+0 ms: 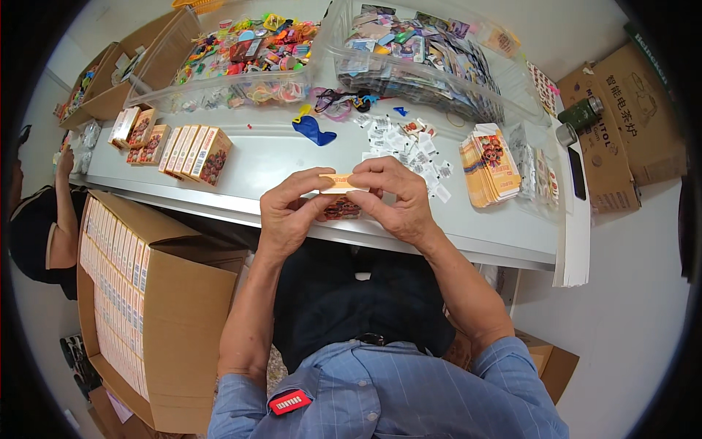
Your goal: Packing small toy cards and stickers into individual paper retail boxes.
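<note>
A small orange and white cardboard box [342, 210] is between my two hands, over the table's front edge. My left hand [291, 206] grips its left side, thumb and fingers at the upper edge. On the right side my right hand [395, 199] pinches it the same way. The pale top flap [336, 183] shows between the fingertips; the lower part of the box is partly hidden by the thumbs. Beyond my right hand lie scattered small white packets [406, 146]. A stack of flat orange cartons [490, 167] sits further right.
Standing boxes [197, 155] line the table's left. A large carton [179, 322] packed with similar boxes is at my left. Clear bins of small toys [245, 62] and cards [420, 69] stand behind. A blue balloon [314, 130] lies mid-table. Another person [47, 227] is far left.
</note>
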{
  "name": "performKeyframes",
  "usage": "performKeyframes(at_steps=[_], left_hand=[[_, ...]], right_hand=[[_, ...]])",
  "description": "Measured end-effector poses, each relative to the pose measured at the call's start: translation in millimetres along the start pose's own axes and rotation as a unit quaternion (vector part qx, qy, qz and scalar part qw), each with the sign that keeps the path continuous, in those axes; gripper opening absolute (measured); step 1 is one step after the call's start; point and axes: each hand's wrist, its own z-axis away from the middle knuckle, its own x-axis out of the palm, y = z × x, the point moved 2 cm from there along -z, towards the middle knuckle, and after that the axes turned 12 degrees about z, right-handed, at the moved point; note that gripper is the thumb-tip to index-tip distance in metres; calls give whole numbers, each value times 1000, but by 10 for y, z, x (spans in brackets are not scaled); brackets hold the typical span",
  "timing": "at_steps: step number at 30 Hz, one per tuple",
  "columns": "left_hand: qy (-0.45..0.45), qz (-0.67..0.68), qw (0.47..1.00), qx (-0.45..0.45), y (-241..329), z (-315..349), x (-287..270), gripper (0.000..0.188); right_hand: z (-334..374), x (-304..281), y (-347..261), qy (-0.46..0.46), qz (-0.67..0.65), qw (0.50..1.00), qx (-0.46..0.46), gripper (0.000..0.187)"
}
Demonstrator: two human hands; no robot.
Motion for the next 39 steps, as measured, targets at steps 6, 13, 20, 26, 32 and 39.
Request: performKeyframes(at_steps=[6,13,20,26,32,39], left_hand=[[1,-42,999,-27,46,-1,-2,23],[20,-39,996,-84,101,-70,27,22],[12,-51,993,-109,196,-138,71,23],[-33,-40,992,-119,213,-176,40,21],[-57,-39,995,-78,95,-125,-16,22],[-71,-96,993,9,-13,-126,-39,21]], right_hand=[[1,4,43,-23,-17,999,44,24],[-34,-6,48,-14,-29,999,41,14],[-82,-38,39,-44,-83,990,105,13],[-77,-47,57,-58,-107,985,119,13],[-30,-37,158,-27,-49,998,2,17],[-23,-46,145,-17,19,999,-27,24]])
